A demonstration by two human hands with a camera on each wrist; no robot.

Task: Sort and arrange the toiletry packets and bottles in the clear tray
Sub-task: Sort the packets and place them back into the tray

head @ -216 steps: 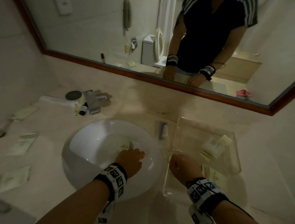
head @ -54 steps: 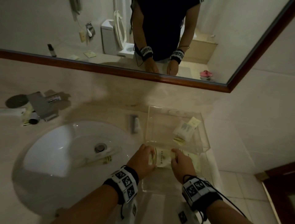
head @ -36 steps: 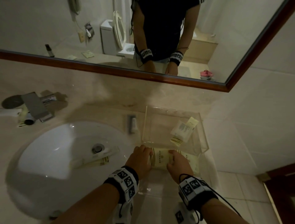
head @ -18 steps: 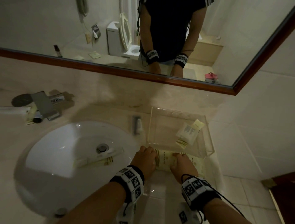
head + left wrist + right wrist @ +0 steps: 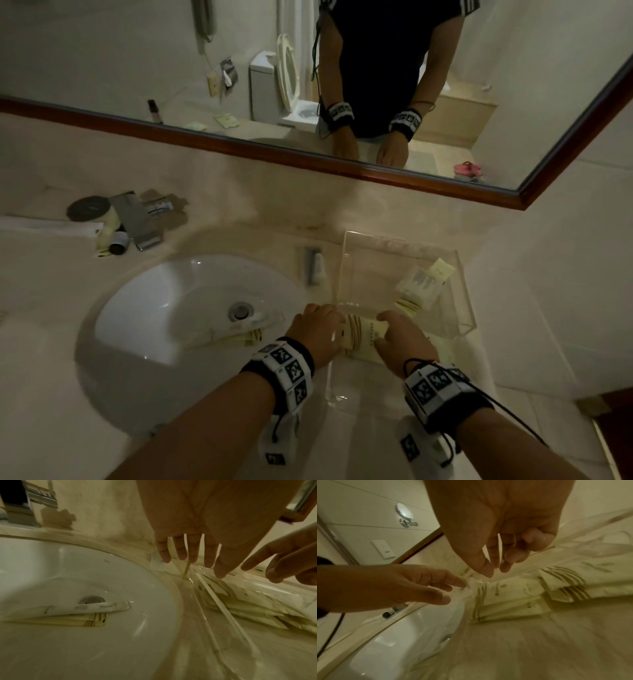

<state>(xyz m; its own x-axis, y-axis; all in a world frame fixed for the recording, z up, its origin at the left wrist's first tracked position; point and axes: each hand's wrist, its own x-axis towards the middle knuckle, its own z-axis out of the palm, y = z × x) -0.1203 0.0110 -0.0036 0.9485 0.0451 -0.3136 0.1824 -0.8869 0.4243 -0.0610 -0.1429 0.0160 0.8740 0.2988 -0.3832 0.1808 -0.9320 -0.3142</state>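
Note:
The clear tray (image 5: pixel 467 301) stands on the counter right of the sink. A stack of cream striped packets (image 5: pixel 363 337) lies in its near end, and more packets (image 5: pixel 423 284) lie at its far right. My left hand (image 5: pixel 318 329) hovers at the stack's left end with straight fingers (image 5: pixel 190 559) over the tray's corner (image 5: pixel 471 586). My right hand (image 5: pixel 400 335) is at the stack's right end, fingers relaxed and pointing down (image 5: pixel 494 569), holding nothing. In the right wrist view the stacked packets (image 5: pixel 508 596) lie flat below both hands.
Two long packets (image 5: pixel 236 337) lie in the white sink (image 5: pixel 164 308) near the drain. A small tube (image 5: pixel 317 269) lies on the counter left of the tray. The faucet (image 5: pixel 135 219) and small bottles (image 5: pixel 116 236) are at the back left. The wall is close on the right.
Six seconds ago my left hand was in the sink on a packet. Both hands now sit at the packet stack in the tray's near end, barely moving over the last second.

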